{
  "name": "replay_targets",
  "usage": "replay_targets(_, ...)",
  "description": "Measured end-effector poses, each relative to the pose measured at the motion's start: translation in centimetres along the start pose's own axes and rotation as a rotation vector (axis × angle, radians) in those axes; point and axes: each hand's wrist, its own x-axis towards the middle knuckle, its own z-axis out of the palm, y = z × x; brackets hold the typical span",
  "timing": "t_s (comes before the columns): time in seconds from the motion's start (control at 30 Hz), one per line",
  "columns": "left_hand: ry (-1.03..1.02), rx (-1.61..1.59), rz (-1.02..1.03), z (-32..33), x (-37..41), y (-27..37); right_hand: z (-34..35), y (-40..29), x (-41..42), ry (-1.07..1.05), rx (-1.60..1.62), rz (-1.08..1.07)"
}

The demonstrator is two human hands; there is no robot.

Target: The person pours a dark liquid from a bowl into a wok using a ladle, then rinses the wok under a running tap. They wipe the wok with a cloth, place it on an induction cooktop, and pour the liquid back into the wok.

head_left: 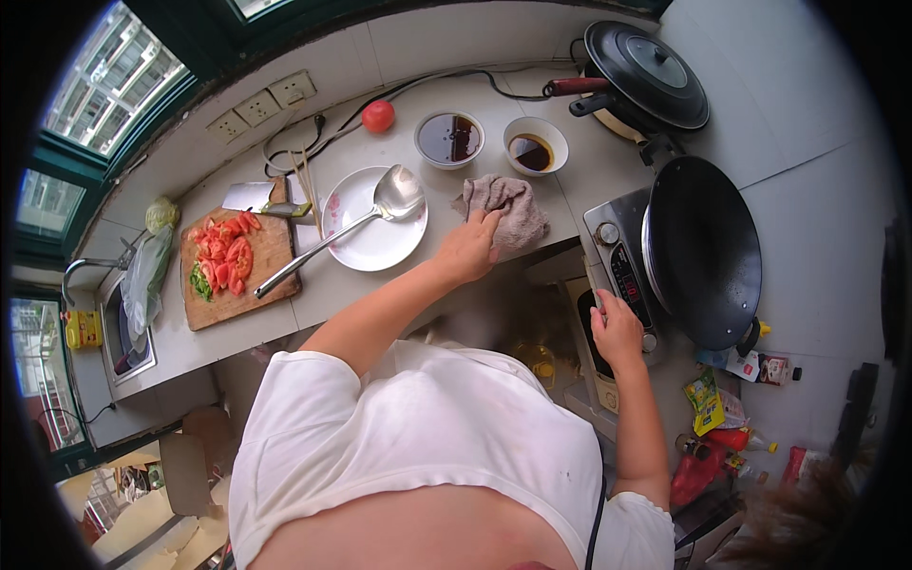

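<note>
My left hand [467,248] rests at the near side of a crumpled brownish dishcloth [514,214] on the counter. Its fingertips touch the cloth, but whether they grip it is hard to see. To the right, my right hand [617,329] is at the control panel of an induction cooker [621,260] with a lit red display, fingers slightly bent and holding nothing. A black wok [705,242] sits on the cooker, its inside bare apart from small specks. Left of the cloth, a steel ladle [335,239] lies across a white plate [370,253] with pink flowers.
Behind the cloth stand two bowls of dark liquid [449,139] [534,152] and a whole tomato [378,116]. A cutting board [214,313] holds cut tomato [226,249], chopped green pieces and a cleaver [248,196]. A lidded pan [648,75] stands at the back right. Condiment packets [704,402] lie right.
</note>
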Motion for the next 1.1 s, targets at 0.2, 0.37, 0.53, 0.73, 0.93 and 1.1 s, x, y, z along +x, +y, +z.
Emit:
replay_targets(0.2, -0.039, -0.162, -0.065, -3.6, -6.7, -1.3, 2.0, -1.0, 2.7, -0.108, 0.061, -0.211)
replay_targets(0.37, 0.011, -0.268, -0.342, -7.4, -13.4, -0.6, 5.0, -2.4, 4.0, -0.254, 0.110, -0.364)
replay_targets(0.53, 0.146, -0.328, -0.479, -9.4, -20.1, -0.6, 7.1, -5.2, 3.9, -0.336, 0.121, -0.495)
replay_targets(0.73, 0.169, -0.325, -0.394, -11.4, -23.0, -2.2, 8.3, -8.3, 1.7, -0.237, 0.095, -0.523)
replay_targets(0.93, -0.003, -0.497, -0.384, -12.8, -24.9, -3.4, 9.2, -9.6, -2.4, -0.295, 0.044, -0.245)
replay_targets(1.1, -0.305, -0.538, -0.269, -11.3, -26.1, -6.8, 7.9, -7.9, -12.5, -0.217, -0.136, 0.079)
